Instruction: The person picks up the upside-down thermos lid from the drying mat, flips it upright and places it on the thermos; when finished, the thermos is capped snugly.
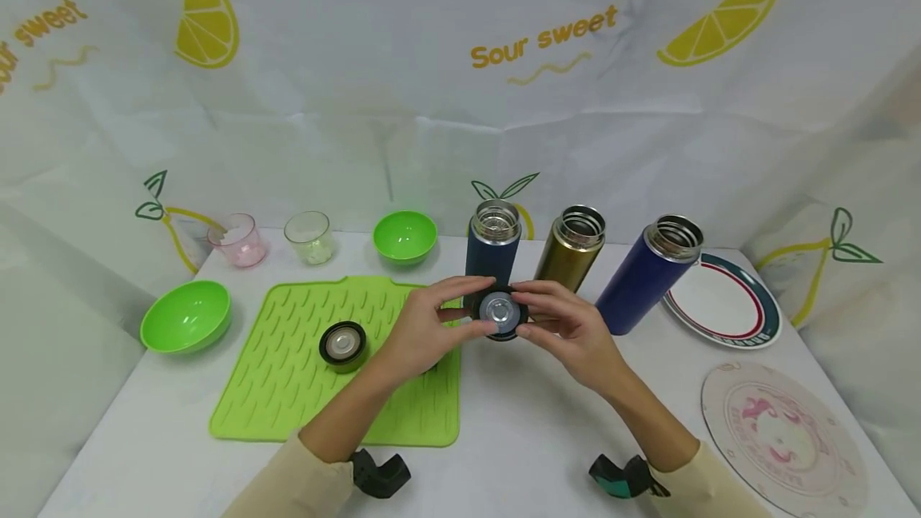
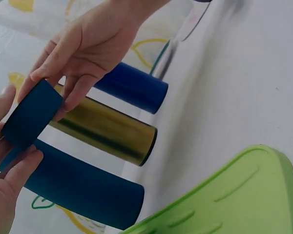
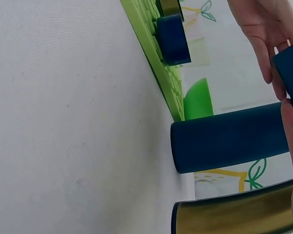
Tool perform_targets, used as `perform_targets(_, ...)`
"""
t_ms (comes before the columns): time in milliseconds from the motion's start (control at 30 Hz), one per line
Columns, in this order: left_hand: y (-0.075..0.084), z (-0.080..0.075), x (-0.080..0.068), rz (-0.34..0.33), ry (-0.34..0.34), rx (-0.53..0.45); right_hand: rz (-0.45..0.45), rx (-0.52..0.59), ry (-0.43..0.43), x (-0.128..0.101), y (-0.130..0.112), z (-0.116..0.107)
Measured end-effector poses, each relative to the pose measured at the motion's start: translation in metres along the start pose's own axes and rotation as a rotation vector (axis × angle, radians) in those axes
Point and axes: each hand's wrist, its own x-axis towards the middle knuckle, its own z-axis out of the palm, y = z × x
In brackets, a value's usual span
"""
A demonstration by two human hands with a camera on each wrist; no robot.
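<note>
Dark teal short cylindrical bottle lid [image 1: 500, 312] is hanging in both hands above the white tabletop [image 1: 540, 438], its pale disc-centred underside facing the head camera. Left hand [image 1: 430, 326] is gripping the lid's left edge, thumb and fingers clamped on it. Right hand [image 1: 572, 330] is pinching the opposite edge the same way.

Just behind the lid, a dark teal cylindrical bottle with steel neck [image 1: 492, 260] is standing mouth open. To its right, a gold metallic bottle [image 1: 567, 260] and a royal-blue bottle [image 1: 636, 286] are standing, also uncapped.

Left side: lime-green ridged mat [image 1: 273, 390] is carrying a gold-sided lid with black rim [image 1: 343, 346]; right wrist view is showing a dark blue lid [image 3: 173, 39] there too.

Further out: two green bowls, small [image 1: 405, 250] and larger [image 1: 187, 334], pink glass [image 1: 243, 248] and greenish glass [image 1: 309, 242] are sitting left; white plate with dark patterned rim [image 1: 715, 302] and round pinkish mat [image 1: 784, 434] are lying right.
</note>
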Motion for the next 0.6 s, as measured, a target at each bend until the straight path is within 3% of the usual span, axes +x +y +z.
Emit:
perform_targets(100,0.0012,-0.0014,0.0003,-0.049,0.024,-0.016,0.004,-0.012,0.01,0.0011,-0.0028,-0.0013)
perform_targets(267,0.0059,-0.0029,0.0,-0.07,0.07,0.066,-0.004,-0.013,0.018,0.0039,-0.0056,-0.001)
perform_targets(367,0.0081,-0.0027,-0.0001,-0.062,0.091,0.096,0.002,-0.007,0.02,0.004,-0.0057,0.0003)
perform_targets(600,0.007,-0.0016,-0.0003,-0.014,0.077,0.067,0.012,0.019,0.021,0.0031,-0.003,0.0026)
